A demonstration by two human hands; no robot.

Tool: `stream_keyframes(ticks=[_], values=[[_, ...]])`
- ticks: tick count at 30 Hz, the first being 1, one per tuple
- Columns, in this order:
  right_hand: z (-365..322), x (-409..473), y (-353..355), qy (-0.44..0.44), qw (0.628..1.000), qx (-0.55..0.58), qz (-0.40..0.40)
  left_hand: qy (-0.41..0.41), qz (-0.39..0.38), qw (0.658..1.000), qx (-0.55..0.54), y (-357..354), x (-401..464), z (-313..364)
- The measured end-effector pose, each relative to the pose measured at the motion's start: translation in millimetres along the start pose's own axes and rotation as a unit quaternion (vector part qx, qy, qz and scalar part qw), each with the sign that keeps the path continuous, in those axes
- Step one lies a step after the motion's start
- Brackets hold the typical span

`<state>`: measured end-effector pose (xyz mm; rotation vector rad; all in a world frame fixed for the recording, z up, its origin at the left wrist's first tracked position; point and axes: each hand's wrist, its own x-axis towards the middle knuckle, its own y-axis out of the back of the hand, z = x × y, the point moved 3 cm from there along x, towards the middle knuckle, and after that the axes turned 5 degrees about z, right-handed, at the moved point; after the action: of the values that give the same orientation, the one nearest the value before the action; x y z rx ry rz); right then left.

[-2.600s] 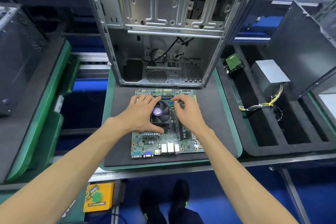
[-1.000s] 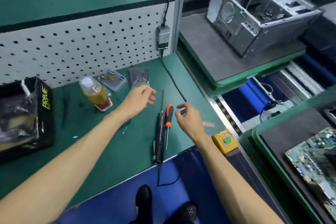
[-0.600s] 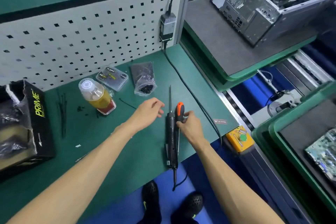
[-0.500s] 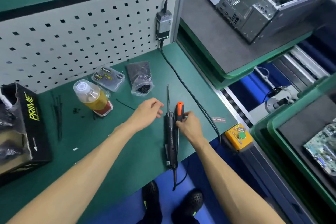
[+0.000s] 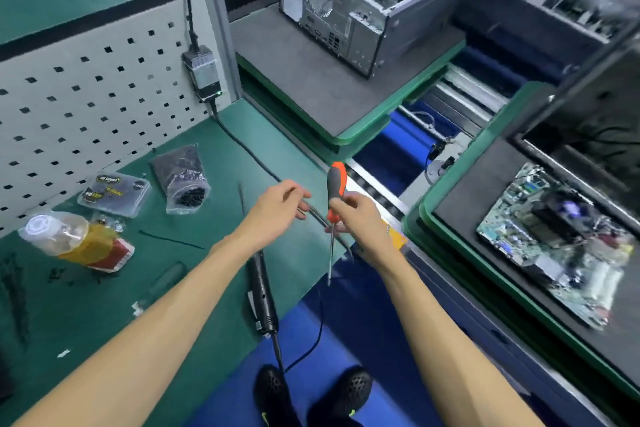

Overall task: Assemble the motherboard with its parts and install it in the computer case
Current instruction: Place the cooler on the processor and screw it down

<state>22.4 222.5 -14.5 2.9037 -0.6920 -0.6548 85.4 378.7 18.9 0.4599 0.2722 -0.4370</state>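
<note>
My right hand [image 5: 360, 218] grips an orange and grey screwdriver [image 5: 335, 189] by its handle, lifted off the bench with the shaft pointing down. My left hand [image 5: 277, 210] hovers just left of it above the bench, fingers loosely curled, holding nothing I can make out. The motherboard [image 5: 554, 239] with its black CPU fan [image 5: 557, 215] lies on a dark mat [image 5: 464, 191] at the right, blurred. A metal computer case [image 5: 367, 0] stands on another green-edged pallet at the back.
A black electric screwdriver [image 5: 261, 291] with its cable lies on the green bench [image 5: 194, 270]. A bag of black screws [image 5: 183, 180], a clear plastic pack [image 5: 114, 192] and a bottle [image 5: 69, 241] lie near the pegboard [image 5: 86, 97]. A blue conveyor gap separates the pallets.
My right hand has picked the orange screwdriver up off the bench and raised it. The view has swung right, bringing the motherboard closer. My left hand has shifted right, toward the screwdriver.
</note>
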Motion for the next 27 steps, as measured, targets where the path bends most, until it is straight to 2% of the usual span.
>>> stream_keyframes(ticks=[8, 12, 17, 20, 23, 27], values=[[-48.5, -35.7, 184.2, 0.074, 0.982, 0.125, 0.118, -0.122, -0.080, 0.989, 0.011, -124.0, -3.5, 115.8], [-52.6, -55.5, 265.7, 0.116, 0.971, 0.142, 0.152, -0.162, -0.134, 0.977, 0.037, -191.7, -14.1, 165.3], [-49.4, -71.9, 340.2, 0.144, 0.953, 0.189, 0.191, -0.207, -0.230, 0.945, 0.106, -270.1, -30.1, 214.2], [-44.3, -76.8, 378.8, 0.154, 0.940, 0.163, 0.256, -0.242, -0.283, 0.917, 0.145, -306.4, -32.2, 234.5], [-37.5, -81.3, 411.3, 0.172, 0.910, 0.140, 0.349, -0.277, -0.295, 0.899, 0.168, -331.8, -18.5, 244.4], [-24.6, -79.1, 438.5, 0.150, 0.889, 0.145, 0.407, -0.360, -0.284, 0.851, 0.256, -361.0, 14.8, 243.9]])
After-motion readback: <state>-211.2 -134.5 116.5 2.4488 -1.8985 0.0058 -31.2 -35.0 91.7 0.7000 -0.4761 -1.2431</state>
